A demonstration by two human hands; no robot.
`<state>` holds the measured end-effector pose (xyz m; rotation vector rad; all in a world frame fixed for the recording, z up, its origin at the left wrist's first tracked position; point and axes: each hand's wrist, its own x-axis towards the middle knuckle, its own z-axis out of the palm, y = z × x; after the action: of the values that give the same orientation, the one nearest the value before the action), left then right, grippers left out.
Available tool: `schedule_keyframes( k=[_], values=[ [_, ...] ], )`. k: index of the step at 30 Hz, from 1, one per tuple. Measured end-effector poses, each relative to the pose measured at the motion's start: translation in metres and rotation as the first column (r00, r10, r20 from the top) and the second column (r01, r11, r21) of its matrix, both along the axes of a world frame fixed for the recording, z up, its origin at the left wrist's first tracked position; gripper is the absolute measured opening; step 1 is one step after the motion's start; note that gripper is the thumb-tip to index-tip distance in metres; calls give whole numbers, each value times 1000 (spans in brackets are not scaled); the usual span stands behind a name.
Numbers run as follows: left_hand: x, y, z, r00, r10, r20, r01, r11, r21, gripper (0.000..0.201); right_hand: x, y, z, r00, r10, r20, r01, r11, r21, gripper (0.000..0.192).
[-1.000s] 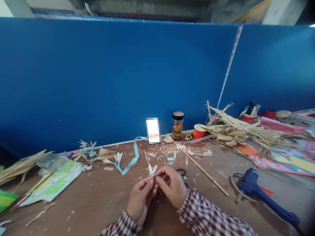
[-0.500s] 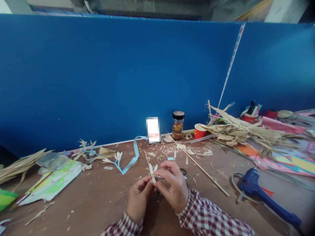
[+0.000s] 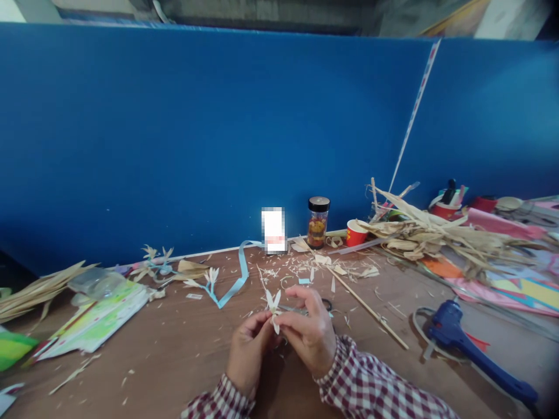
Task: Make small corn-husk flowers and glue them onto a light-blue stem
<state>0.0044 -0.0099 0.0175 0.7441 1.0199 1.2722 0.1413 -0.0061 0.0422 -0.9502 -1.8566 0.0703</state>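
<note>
Head view. Left hand [image 3: 247, 353] and right hand [image 3: 311, 331]: close together low over the wooden table [image 3: 174, 355], both pinching a small pale husk flower [image 3: 273, 302] between the fingertips; checked sleeves at the bottom edge. Against the picture from half a second earlier, the flower's petals stand a little more upright and the right thumb lies closer over its base; hands otherwise in the same place.

Scissors [image 3: 324, 304]: flat on the table just behind the right hand, partly hidden.
Blue glue gun [image 3: 463, 343]: on the table, well to the right.
Thin stick [image 3: 367, 308]: lying diagonally beside the scissors.
Blue ribbon [image 3: 236, 276]: curled, behind the hands.
Jar [image 3: 318, 222], black lid: against the blue partition [image 3: 174, 145]; label unreadable.
Red cup [image 3: 355, 233]: beside the jar; print unreadable.
Husk pile [image 3: 437, 235]: far right.
</note>
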Motion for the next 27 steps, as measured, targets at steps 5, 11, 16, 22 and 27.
schedule_keyframes(
  k=[5,11,16,22,27],
  values=[
    [-1,2,-4,1000,6,11,-6,1000,26,26,-1,-1,-1,1000,7,29,-7,1000,5,19],
    [-1,3,-4,1000,-3,8,2,999,50,25,-3,-3,-2,998,56,26,-56,998,-7,20],
    [0,3,-2,999,-18,42,16,999,48,24,-4,-3,-3,998,66,11,-66,998,-22,18],
    [-1,3,-3,998,-10,64,7,999,41,24,-4,-2,-2,998,63,-8,-64,996,-56,17],
    [0,4,-3,997,10,81,-12,1000,26,23,-4,-1,-3,997,76,-26,-78,995,-65,16]
  ],
)
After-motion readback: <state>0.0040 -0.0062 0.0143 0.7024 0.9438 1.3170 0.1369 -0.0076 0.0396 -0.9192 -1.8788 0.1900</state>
